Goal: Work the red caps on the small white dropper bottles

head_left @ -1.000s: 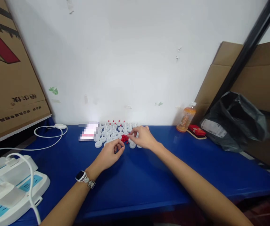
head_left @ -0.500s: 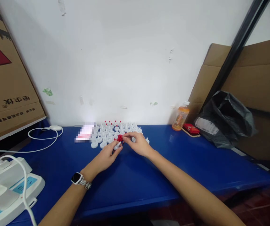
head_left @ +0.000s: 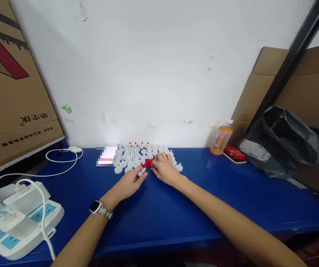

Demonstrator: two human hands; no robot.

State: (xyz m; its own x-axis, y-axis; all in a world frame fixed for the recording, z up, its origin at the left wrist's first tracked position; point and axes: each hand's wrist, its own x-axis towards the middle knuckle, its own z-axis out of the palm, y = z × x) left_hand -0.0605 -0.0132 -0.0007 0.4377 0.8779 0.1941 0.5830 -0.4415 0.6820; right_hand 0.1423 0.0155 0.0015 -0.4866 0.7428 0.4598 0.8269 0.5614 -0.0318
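Between the fingers of my left hand is a white nozzle cap, its narrow spout pointing up and to the right. My right hand is bent down at the right edge of a pile of small red tips. Its fingers are curled, and whatever is at their ends is hidden. Behind and around both hands stand many white nozzle caps on the blue table. Several in the back rows, such as one capped nozzle, carry red tips; the others show bare white spouts.
A blurred lit screen lies left of the caps. A white cable and power strip occupy the left side. An orange drink bottle, red box, phone and dark plastic bag are at the right.
The view has shifted slightly left. My right hand has drawn a little away from the nozzle cap in my left hand, down to the red pile's right edge, uncovering more red tips.
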